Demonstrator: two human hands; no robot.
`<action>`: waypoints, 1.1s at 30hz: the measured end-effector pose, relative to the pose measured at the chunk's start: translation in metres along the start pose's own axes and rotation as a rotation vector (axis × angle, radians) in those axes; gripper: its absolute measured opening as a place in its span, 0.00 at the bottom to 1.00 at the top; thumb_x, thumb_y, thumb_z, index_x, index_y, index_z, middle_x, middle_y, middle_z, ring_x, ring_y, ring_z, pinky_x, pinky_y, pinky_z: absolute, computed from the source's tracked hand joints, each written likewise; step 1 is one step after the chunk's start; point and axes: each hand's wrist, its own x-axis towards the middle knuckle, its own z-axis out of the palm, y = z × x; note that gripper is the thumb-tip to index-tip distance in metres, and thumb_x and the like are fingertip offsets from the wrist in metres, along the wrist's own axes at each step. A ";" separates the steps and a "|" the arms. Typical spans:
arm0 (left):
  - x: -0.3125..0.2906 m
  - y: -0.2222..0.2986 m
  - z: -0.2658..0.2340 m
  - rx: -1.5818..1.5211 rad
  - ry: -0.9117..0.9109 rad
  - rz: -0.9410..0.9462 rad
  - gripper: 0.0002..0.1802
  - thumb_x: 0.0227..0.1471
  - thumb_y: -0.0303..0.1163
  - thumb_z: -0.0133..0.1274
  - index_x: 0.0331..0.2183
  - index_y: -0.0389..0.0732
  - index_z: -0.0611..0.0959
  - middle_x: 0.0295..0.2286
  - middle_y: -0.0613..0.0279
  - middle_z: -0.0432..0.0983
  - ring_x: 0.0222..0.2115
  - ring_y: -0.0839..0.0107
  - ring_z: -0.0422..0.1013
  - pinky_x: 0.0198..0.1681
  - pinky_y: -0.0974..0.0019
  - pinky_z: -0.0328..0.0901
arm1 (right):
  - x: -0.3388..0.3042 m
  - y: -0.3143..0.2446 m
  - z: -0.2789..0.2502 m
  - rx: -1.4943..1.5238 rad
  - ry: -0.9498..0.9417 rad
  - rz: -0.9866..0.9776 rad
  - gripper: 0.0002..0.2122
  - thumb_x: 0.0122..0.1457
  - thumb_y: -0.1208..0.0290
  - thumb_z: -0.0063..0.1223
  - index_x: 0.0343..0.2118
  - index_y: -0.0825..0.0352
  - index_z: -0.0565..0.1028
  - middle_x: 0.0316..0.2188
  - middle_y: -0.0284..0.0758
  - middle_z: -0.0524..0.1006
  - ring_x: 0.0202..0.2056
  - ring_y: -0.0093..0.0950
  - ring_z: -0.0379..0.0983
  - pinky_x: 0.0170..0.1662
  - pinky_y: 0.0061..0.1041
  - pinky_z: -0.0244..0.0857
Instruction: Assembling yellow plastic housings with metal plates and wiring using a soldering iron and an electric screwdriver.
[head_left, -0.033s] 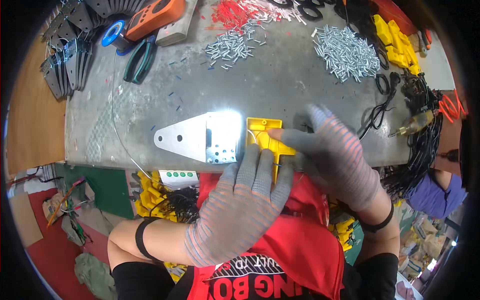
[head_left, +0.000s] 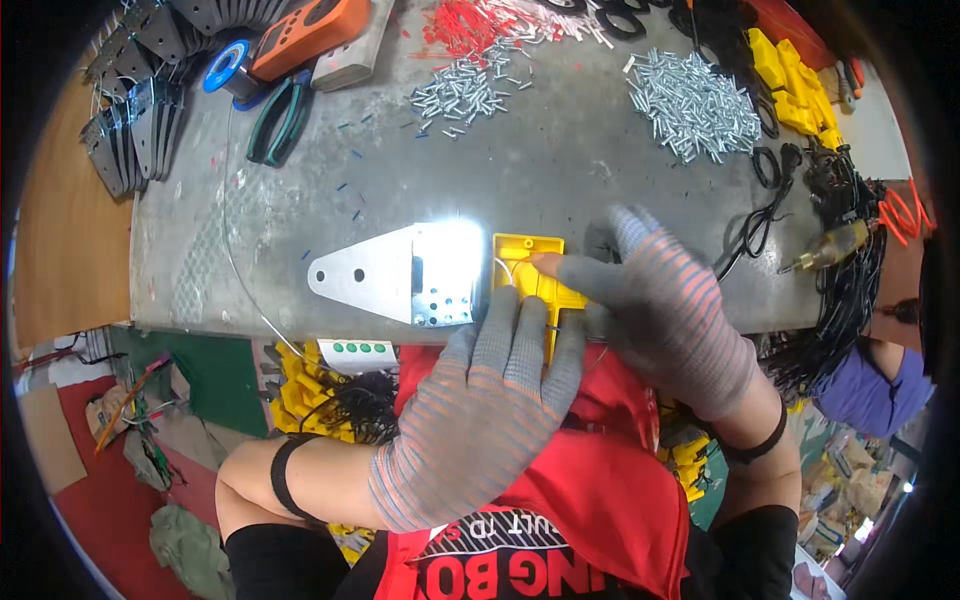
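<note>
A yellow plastic housing half (head_left: pixel 541 246), with a handle-like stem, lies at the table's near edge, its inner side up. A thin pale wire (head_left: pixel 502 267) runs inside it. My gloved left hand (head_left: pixel 480 400) holds the housing from the near side, fingers laid straight across its lower part; its thumb is hidden. Above the housing's right side is my gloved right hand (head_left: pixel 675 320), one bare fingertip pressing inside by the wire and the other fingers apart. Just left of the housing lies a tapered metal plate (head_left: pixel 385 278) with holes and a shiny broad end.
Farther off lie two piles of screws (head_left: pixel 695 105), red and white small pieces (head_left: pixel 465 25), pliers (head_left: pixel 280 120), a blue wire spool (head_left: pixel 230 72) and an orange device (head_left: pixel 312 35). At the right are yellow housings (head_left: pixel 790 80), a yellowish-handled tool (head_left: pixel 835 247) and black cables (head_left: pixel 845 300).
My right hand has shifted very slightly, its fingertip staying in the housing. The left hand and the metal plate look the same.
</note>
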 end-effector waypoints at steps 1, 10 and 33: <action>0.001 -0.001 0.002 -0.006 0.006 0.005 0.37 0.36 0.49 0.62 0.49 0.43 0.76 0.47 0.53 0.73 0.50 0.57 0.70 0.45 0.63 0.68 | 0.000 0.001 -0.001 0.004 -0.001 0.001 0.13 0.51 0.71 0.56 0.41 0.53 0.79 0.30 0.37 0.72 0.36 0.37 0.72 0.35 0.33 0.70; 0.006 -0.017 0.007 -0.135 0.128 0.069 0.33 0.38 0.52 0.62 0.43 0.40 0.78 0.40 0.55 0.78 0.43 0.62 0.74 0.40 0.65 0.69 | -0.086 0.046 -0.036 -0.094 0.134 0.234 0.19 0.42 0.77 0.59 0.42 0.65 0.76 0.44 0.44 0.71 0.47 0.47 0.68 0.52 0.39 0.65; 0.058 -0.020 -0.005 -0.052 -0.102 -0.062 0.30 0.43 0.22 0.50 0.52 0.41 0.75 0.56 0.58 0.67 0.35 0.57 0.74 0.37 0.60 0.72 | -0.012 0.123 -0.035 0.276 -0.133 -0.052 0.11 0.56 0.66 0.54 0.38 0.65 0.76 0.30 0.45 0.75 0.35 0.46 0.73 0.38 0.39 0.67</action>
